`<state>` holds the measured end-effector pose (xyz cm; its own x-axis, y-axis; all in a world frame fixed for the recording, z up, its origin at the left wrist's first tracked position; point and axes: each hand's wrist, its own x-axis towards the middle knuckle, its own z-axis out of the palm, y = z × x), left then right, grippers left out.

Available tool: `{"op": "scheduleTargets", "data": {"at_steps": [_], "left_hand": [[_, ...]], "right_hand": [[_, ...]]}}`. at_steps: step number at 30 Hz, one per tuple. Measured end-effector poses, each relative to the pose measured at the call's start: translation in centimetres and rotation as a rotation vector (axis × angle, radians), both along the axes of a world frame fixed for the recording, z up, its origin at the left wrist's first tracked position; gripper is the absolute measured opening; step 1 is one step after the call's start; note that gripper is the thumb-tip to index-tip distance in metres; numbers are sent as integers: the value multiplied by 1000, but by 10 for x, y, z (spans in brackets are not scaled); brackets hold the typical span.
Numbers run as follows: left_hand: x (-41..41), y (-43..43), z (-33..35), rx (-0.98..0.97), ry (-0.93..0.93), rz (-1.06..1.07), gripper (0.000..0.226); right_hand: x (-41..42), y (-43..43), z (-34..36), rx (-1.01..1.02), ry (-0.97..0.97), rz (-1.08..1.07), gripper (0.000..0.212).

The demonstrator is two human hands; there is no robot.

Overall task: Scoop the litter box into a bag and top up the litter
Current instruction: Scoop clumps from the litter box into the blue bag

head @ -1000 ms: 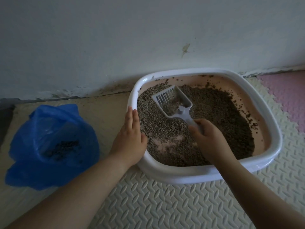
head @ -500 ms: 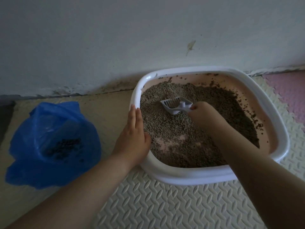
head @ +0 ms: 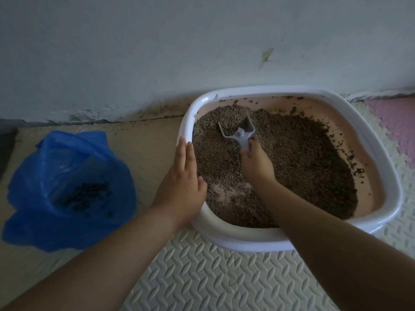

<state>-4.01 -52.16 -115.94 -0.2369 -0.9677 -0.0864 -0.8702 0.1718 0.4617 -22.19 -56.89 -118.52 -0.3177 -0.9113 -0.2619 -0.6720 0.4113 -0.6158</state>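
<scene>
A white-rimmed litter box (head: 388, 194) with a pink inside stands against the wall, holding grey-brown litter (head: 298, 158). A bare pink patch of its floor shows near the front left. My right hand (head: 254, 161) grips the handle of a grey slotted scoop (head: 239, 133), whose head is dug into the litter at the back left. Flat on the box's left rim rests my left hand (head: 183, 176), fingers straight. To the left, an open blue plastic bag (head: 67, 191) sits on the floor with dark clumps at its bottom.
A pale wall (head: 202, 41) runs close behind the box and bag, dirty along its base. The floor is cream textured foam mat (head: 202, 277), with a pink tile (head: 395, 122) at the far right. A dark strip (head: 5, 149) lies at the left edge.
My right hand has pushed the scoop forward and tipped its head down into the litter at the back left; a second ago it was lifted and face-up. My left hand stays on the rim.
</scene>
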Motion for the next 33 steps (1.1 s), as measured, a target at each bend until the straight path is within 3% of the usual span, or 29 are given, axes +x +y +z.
{"op": "scheduleTargets", "data": {"at_steps": [9, 21, 33], "left_hand": [[-1, 1, 4, 26, -23, -1, 73], [-1, -1, 2, 5, -26, -2, 73], [-1, -1, 4, 0, -20, -4, 72]], "right_hand": [[-5, 40, 29, -88, -377, -97, 38], [-26, 78, 58, -197, -336, -144, 31], [-31, 90, 56, -31, -443, -219, 38]]}}
